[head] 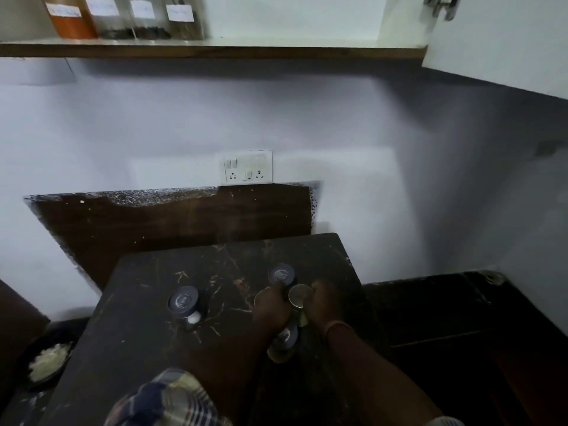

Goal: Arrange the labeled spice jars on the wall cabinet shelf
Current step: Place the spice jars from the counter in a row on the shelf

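Several labeled spice jars stand on the wall cabinet shelf (pixel 276 50) at top left, among them an orange-filled jar (pixel 72 21) and a dark-filled jar (pixel 184 23). Below, on a small dark table (pixel 138 333), a dark-lidded jar (pixel 183 301) with white contents stands alone on the left. My left hand (pixel 270 309) and my right hand (pixel 322 299) close in on a cluster of jars. The right hand grips a silver-lidded jar (pixel 299 295). The left hand's fingers curl against a dark-lidded jar (pixel 281 273). A third jar (pixel 284 338) lies partly hidden under my left wrist.
The open cabinet door (pixel 491 44) hangs at upper right, its hinge (pixel 439 7) above. The shelf's right half is bare. A socket plate (pixel 248 166) sits on the wall above a dark board (pixel 172 219). A bowl of white flakes (pixel 49 361) is at lower left.
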Action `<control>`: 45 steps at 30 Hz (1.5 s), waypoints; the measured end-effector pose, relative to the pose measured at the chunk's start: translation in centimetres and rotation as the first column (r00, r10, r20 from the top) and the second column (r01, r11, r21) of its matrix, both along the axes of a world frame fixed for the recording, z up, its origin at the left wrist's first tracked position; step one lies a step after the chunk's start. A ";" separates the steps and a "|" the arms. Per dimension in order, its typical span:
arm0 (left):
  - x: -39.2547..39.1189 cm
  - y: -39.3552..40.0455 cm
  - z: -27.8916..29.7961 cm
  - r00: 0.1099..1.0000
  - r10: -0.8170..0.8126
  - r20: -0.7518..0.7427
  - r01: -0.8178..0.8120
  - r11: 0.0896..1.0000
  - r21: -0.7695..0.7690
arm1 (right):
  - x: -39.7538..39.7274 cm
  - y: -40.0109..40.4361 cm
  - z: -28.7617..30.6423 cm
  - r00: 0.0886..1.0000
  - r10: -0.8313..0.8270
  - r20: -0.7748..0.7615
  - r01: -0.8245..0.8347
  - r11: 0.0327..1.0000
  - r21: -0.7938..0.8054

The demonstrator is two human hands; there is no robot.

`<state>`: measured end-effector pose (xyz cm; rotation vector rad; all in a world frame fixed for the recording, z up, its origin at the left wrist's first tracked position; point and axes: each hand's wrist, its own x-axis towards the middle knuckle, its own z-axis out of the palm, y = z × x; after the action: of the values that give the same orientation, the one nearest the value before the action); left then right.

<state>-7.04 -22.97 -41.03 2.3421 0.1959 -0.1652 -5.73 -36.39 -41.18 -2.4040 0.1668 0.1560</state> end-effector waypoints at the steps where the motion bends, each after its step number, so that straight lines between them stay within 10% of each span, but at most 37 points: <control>1: 0.7 -0.6 -0.3 0.999 -0.003 -0.034 0.004 1.000 0.022 | 0.6 -0.4 -1.1 0.999 0.004 -0.044 -0.005 1.000 -0.013; 12: 5.5 -4.0 -3.3 0.958 -0.031 -0.285 0.034 0.999 0.004 | 5.9 -1.4 -7.5 0.960 0.207 -0.186 -0.218 0.975 -0.037; 21: 7.5 -3.7 -0.5 0.975 0.144 -0.169 -0.200 0.904 -0.378 | 5.9 -2.1 -5.2 0.953 -0.280 -0.115 0.301 0.840 0.451; 26: 9.5 -2.6 2.5 0.890 0.258 -0.376 -0.449 0.638 -0.625 | 8.6 -2.4 2.1 0.946 -0.317 0.065 0.237 0.815 0.529; 30: 10.8 -0.5 4.8 0.824 -0.031 -0.565 -0.552 0.175 -0.815 | 9.6 -1.0 6.3 0.948 -0.295 0.122 0.112 0.666 0.738; 40: 13.2 5.4 12.1 0.987 -0.058 -0.152 -0.159 -0.139 -0.977 | 11.2 4.7 14.9 0.958 -0.242 0.154 -0.063 0.346 0.936; 45: 13.7 7.3 16.3 0.981 0.169 0.098 0.092 0.048 -0.995 | 10.7 7.8 17.8 0.935 -0.215 0.281 -0.154 0.467 0.871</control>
<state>6.69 -15.64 -24.78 0.8215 -0.0018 -0.0047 4.98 -28.55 -23.38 -1.3031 -0.0511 -0.1918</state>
